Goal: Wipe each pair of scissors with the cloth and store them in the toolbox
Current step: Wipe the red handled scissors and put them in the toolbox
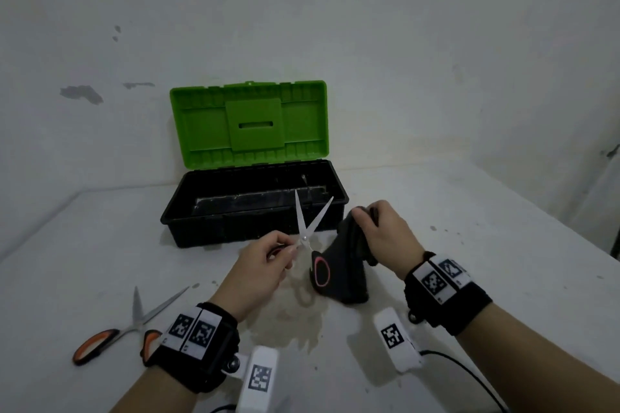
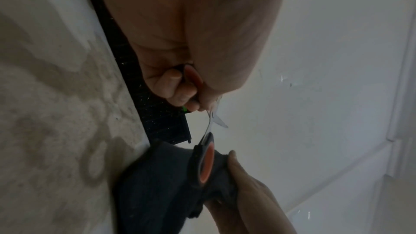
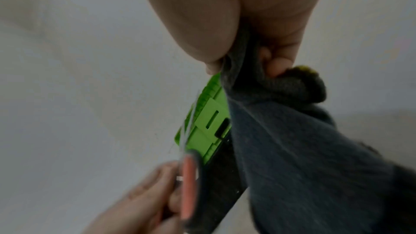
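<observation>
My left hand grips one handle of a pair of scissors with black and orange handles. Its blades stand spread, pointing up in front of the toolbox. The free handle loop hangs against a dark grey cloth. My right hand holds that cloth bunched at the top, its lower end on the table. The toolbox has a black base and an upright green lid. A second pair of scissors with orange and black handles lies spread on the table at the left.
The white table meets a white wall just behind the toolbox. A damp, stained patch spreads on the table between my wrists. A black cable runs off at the lower right.
</observation>
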The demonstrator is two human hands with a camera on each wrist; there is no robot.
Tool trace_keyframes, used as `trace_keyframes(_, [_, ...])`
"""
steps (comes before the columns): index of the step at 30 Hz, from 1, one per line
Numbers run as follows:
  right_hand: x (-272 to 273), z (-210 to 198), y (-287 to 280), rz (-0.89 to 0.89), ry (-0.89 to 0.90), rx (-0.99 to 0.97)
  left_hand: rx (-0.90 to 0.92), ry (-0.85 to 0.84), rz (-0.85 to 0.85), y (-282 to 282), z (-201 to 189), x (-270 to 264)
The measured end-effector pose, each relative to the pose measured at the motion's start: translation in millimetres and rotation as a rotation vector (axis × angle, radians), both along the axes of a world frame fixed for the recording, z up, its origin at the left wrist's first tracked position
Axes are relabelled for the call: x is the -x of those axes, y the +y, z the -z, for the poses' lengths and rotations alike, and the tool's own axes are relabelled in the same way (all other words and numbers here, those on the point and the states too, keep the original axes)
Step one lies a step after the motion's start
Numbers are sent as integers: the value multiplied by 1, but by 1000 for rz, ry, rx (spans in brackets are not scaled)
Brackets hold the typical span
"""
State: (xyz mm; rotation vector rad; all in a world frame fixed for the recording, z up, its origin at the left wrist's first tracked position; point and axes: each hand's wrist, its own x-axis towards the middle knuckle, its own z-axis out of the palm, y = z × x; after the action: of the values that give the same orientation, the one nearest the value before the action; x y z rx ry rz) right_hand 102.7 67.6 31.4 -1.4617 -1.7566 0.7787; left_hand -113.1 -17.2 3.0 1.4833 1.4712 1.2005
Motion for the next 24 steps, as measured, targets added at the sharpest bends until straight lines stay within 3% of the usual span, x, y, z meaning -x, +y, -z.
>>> trace_keyframes(4, [13,18,-8,-83,348,257,12,11,-30,2,12,0])
trace_keyframes(10, [24,15,-23,-157,682,390,7,33,-62,7,25,-2])
trace_keyframes(20, [26,17,-22,-199,1174,629,11,-48,-82,9,25,-8])
trace_keyframes(24, [27,18,-19,-280,1188,647,18,-78,-73,9,25,-6])
